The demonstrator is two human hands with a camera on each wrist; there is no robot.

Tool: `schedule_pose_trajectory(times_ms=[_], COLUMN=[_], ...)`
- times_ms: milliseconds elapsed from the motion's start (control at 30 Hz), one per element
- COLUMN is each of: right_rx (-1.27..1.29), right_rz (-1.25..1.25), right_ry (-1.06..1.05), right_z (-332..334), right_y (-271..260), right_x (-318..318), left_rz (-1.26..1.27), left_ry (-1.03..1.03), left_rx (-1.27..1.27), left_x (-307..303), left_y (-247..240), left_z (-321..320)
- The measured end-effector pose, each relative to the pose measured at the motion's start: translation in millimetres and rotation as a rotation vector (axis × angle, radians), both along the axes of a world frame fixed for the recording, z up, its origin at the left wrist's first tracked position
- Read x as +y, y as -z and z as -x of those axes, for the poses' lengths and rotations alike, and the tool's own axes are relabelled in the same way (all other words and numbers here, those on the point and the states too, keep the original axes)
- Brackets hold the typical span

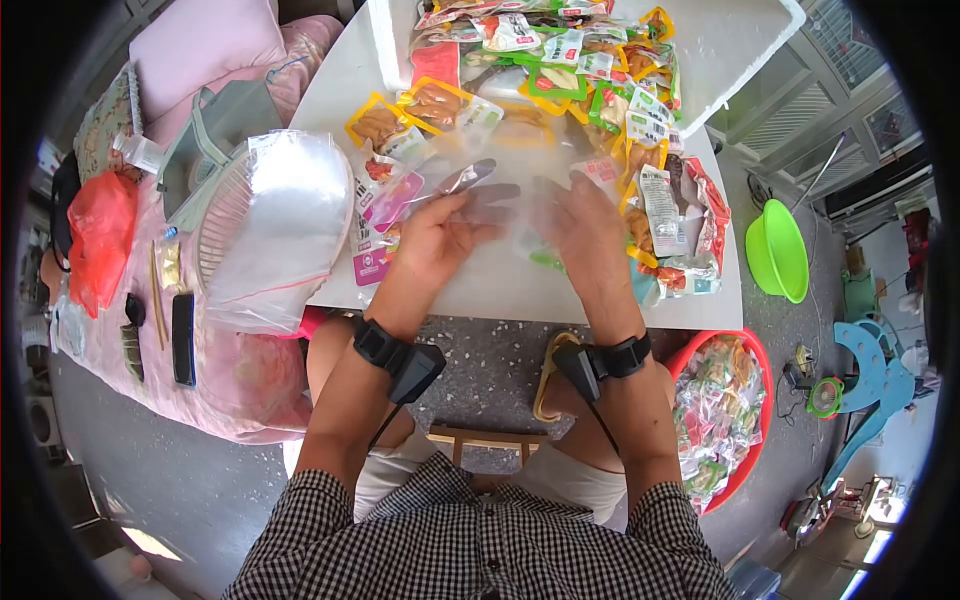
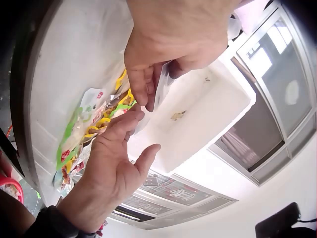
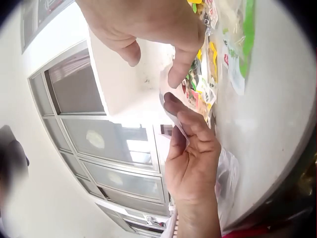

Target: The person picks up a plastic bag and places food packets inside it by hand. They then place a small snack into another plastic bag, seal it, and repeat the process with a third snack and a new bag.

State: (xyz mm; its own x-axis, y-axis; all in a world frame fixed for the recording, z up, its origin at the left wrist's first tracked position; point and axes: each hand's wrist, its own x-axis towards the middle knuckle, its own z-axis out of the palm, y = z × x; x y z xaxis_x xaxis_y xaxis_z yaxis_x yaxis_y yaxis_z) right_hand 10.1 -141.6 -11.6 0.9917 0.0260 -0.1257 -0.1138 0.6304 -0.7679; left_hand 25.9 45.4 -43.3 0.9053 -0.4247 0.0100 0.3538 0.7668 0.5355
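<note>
- Two bare hands face each other over the white smooth table (image 1: pixel 480 304) in the head view. Our left hand (image 1: pixel 440 240) has a thin, clear plastic bag (image 1: pixel 514 158); our right hand (image 1: pixel 588 235) is beside it, fingers extended. The bag spreads between them, near shiny, brightly coloured food packets (image 1: pixel 432 104).
- In the left wrist view, our left thumb and fingers pinch the bag near its edge, in front of the white foam box (image 2: pixel 198 116). Our right fingers lie loosely spread; we cannot tell whether they touch the film. We would do well to keep that pinch light and catch one layer only.
- In the right wrist view, our right index finger points down at the bag's edge. We judge that rubbing the layers apart there, then drawing them evenly, beats tugging, since such thin film may cling or tear.
</note>
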Motion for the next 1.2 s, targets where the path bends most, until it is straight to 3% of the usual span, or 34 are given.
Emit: schedule_pose_trajectory(times_ms=[133, 233, 267, 333, 467, 567, 667, 767, 833, 933, 1200], right_rx=[0.080, 0.051, 0.012, -0.070, -0.235, -0.258, -0.094, -0.010, 0.040, 0.016, 0.019], right_rz=[-0.055, 0.236, 0.532, 1.124, 1.247, 1.235, 1.001, 0.725, 0.527, 0.447, 0.401], right_ry=[-0.165, -0.089, -0.014, 0.145, 0.213, 0.209, 0.071, -0.047, -0.051, -0.069, -0.058], right_z=[-1.9, 2.1, 4.1, 8.4, 5.1, 3.9, 9.3, 10.3, 9.4, 8.7, 13.7], right_y=[6.1, 9.9, 8.5, -7.2, 17.9, 29.0, 9.5, 4.2, 7.3, 15.5, 11.2], right_x=[-20.6, -30.9, -31.5, -30.2, -30.5, -26.3, -18.1, -15.7, -14.8, -17.6, -18.4], left_rz=[-0.168, -0.435, -0.467, -0.604, -0.904, -1.285, -1.169, -1.119, -1.001, -0.891, -0.831], left_ry=[0.154, 0.033, -0.057, -0.479, -1.210, -1.267, -0.831, -0.475, -0.410, -0.346, -0.286], left_rx=[-0.052, 0.007, 0.001, -0.093, -0.558, -0.826, -0.925, -0.717, -0.633, -0.548, -0.429], left_x=[-8.6, -7.7, -5.6, -3.2, -7.9, -11.7, -37.0, -51.8, -56.3, -57.8, -58.6], left_y=[-6.2, -9.7, -13.9, -11.1, -25.9, -34.2, -30.5, -11.2, -2.7, 3.2, -2.9], left_z=[7.1, 7.8, 8.6, 7.6, 4.4, 19.9, 32.4, 34.4, 30.9, 26.3, 27.7])
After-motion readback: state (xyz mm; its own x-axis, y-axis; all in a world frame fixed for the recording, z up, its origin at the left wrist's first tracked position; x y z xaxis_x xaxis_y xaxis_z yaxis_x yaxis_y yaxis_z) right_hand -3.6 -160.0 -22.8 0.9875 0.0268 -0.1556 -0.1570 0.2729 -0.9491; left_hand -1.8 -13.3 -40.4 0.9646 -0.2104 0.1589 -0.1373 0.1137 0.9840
